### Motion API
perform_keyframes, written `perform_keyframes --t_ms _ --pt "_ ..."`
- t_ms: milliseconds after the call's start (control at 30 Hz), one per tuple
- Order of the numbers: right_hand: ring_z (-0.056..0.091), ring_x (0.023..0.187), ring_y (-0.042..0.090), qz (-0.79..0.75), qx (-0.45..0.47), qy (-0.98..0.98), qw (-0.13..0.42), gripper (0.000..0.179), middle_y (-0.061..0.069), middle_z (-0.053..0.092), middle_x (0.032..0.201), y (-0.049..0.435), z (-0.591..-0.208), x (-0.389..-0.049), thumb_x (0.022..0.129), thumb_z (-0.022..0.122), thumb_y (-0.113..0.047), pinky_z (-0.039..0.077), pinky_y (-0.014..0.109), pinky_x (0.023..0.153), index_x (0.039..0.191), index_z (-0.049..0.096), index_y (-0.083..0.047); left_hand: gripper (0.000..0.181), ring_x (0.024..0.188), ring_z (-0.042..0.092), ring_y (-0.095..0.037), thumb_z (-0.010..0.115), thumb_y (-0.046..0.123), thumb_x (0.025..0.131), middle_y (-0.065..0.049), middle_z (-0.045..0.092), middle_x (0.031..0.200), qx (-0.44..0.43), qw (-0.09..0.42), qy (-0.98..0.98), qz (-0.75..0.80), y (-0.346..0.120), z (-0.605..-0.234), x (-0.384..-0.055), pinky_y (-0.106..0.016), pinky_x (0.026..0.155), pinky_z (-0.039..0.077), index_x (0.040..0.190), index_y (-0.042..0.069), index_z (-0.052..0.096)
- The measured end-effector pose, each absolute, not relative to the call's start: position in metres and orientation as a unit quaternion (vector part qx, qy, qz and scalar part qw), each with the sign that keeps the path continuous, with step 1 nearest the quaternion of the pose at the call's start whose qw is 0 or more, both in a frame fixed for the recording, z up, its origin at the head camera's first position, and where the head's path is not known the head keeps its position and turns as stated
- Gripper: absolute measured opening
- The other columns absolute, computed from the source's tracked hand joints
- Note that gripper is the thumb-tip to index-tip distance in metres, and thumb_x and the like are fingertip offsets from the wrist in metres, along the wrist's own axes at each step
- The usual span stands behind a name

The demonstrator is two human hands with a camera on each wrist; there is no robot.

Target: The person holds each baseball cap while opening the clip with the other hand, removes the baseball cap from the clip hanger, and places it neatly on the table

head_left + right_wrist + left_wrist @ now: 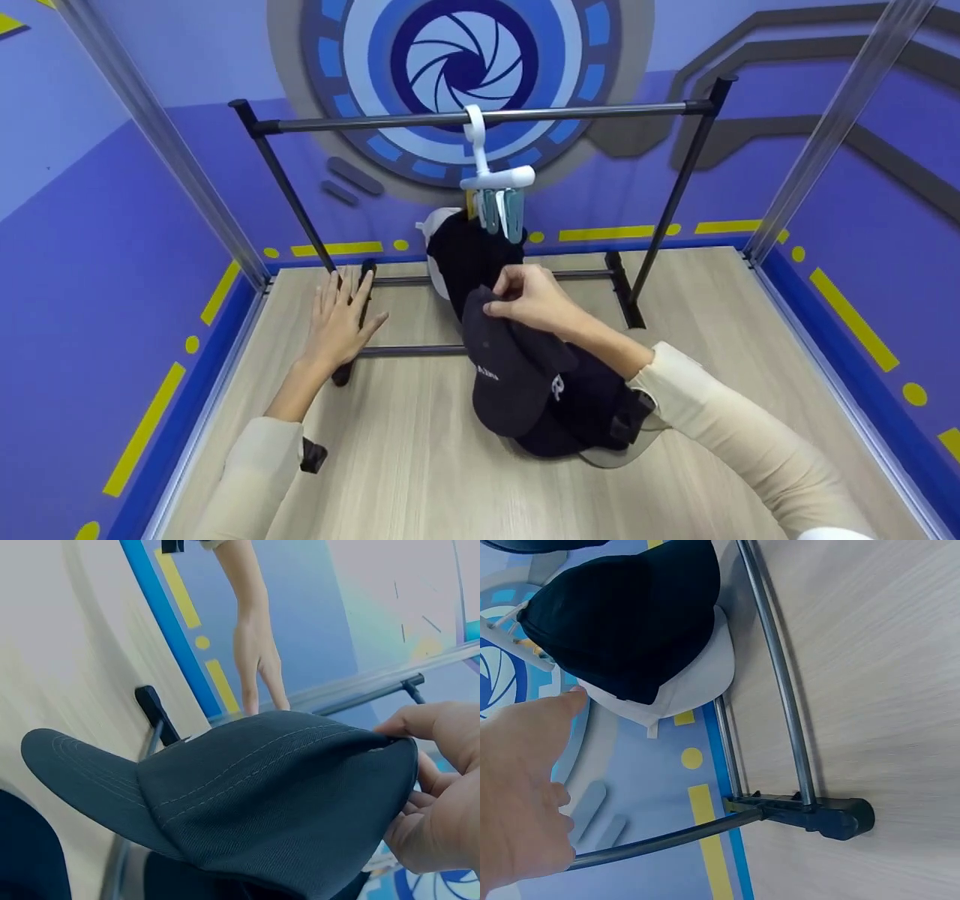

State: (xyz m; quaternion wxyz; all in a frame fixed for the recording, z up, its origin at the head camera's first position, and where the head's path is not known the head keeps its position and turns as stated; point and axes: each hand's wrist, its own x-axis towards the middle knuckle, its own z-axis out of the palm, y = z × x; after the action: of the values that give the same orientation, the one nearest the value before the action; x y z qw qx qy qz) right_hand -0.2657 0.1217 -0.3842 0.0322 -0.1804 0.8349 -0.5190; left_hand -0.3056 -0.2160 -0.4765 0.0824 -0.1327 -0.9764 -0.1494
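Note:
My right hand [536,300] pinches a dark grey baseball cap [502,382] by its back edge, in front of the rack; the brim points down and toward me. In the right wrist view the fingers grip the edge of this cap [247,795]. My left hand [337,322] is spread beside the rack's left post, holding nothing. A white clip hanger [499,178] with teal clips [513,216] hangs from the rack's top bar. Below it hang a black cap [472,255] and a white cap [697,682] behind it. How the clips grip those caps is hidden.
A navy cap [592,397] with white lettering and a beige cap [622,455] lie on the wooden table [420,450], partly under my right forearm. The black rack [360,123] stands at the back, close to the patterned wall. Metal-edged side panels flank the table.

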Motion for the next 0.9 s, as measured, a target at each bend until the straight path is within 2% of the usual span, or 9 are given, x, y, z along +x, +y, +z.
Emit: perform_keyframes --t_ms 100,233,333,533,767,900 --pt "0.06 0.073 0.008 -0.542 -0.164 0.823 0.054 0.021 -0.001 0.066 0.082 0.12 -0.39 -0.262 0.083 0.079 -0.003 0.048 0.02 0.067 0.092 0.061 -0.006 0.076 0.157 0.008 -0.049 0.058 0.043 0.103 -0.025 0.013 0.169 -0.132 0.077 -0.977 -0.148 -0.215 -0.48 -0.306 -0.068 0.125 0.003 0.163 0.012 0.024" --pt "0.062 0.08 0.011 -0.558 -0.155 0.812 0.074 0.037 0.007 0.07 0.092 0.121 -0.405 -0.257 0.084 0.076 0.002 0.05 0.023 0.076 0.114 0.055 -0.004 0.075 0.156 0.012 -0.05 0.059 0.04 0.102 -0.025 0.015 0.169 -0.132 0.082 -0.977 -0.147 -0.211 -0.484 -0.306 -0.069 0.124 0.007 0.162 0.009 0.027" --pt "0.061 0.085 0.013 -0.576 -0.156 0.797 0.092 0.043 0.01 0.069 0.098 0.126 -0.421 -0.255 0.085 0.072 0.005 0.05 0.024 0.079 0.124 0.053 0.0 0.073 0.155 0.014 -0.051 0.061 0.038 0.102 -0.024 0.015 0.17 -0.127 0.088 -0.977 -0.145 -0.208 -0.488 -0.306 -0.07 0.123 0.009 0.161 0.008 0.03" --pt "0.061 0.087 0.012 -0.582 -0.154 0.788 0.13 0.034 0.01 0.066 0.101 0.148 -0.459 -0.25 0.085 0.067 0.007 0.052 0.021 0.076 0.119 0.065 0.005 0.07 0.154 0.016 -0.051 0.061 0.031 0.102 -0.027 0.018 0.168 -0.115 0.079 -0.979 -0.149 -0.203 -0.498 -0.301 -0.071 0.122 0.012 0.16 0.006 0.031" --pt "0.059 0.083 0.01 -0.518 -0.146 0.838 0.092 0.027 0.015 0.069 0.1 0.179 -0.487 -0.252 0.083 0.07 0.005 0.049 0.016 0.074 0.11 0.073 0.005 0.069 0.154 0.014 -0.053 0.061 0.028 0.102 -0.034 0.017 0.165 -0.106 0.05 -0.981 -0.156 -0.209 -0.503 -0.297 -0.072 0.121 0.013 0.159 0.003 0.032" --pt "0.056 0.072 0.007 -0.476 -0.141 0.864 0.086 0.024 0.007 0.066 0.086 0.191 -0.494 -0.252 0.084 0.074 0.001 0.049 0.016 0.06 0.108 0.075 0.002 0.067 0.153 0.015 -0.054 0.062 0.027 0.102 -0.034 0.018 0.165 -0.108 0.046 -0.981 -0.156 -0.211 -0.502 -0.296 -0.073 0.12 0.014 0.157 0.001 0.035"
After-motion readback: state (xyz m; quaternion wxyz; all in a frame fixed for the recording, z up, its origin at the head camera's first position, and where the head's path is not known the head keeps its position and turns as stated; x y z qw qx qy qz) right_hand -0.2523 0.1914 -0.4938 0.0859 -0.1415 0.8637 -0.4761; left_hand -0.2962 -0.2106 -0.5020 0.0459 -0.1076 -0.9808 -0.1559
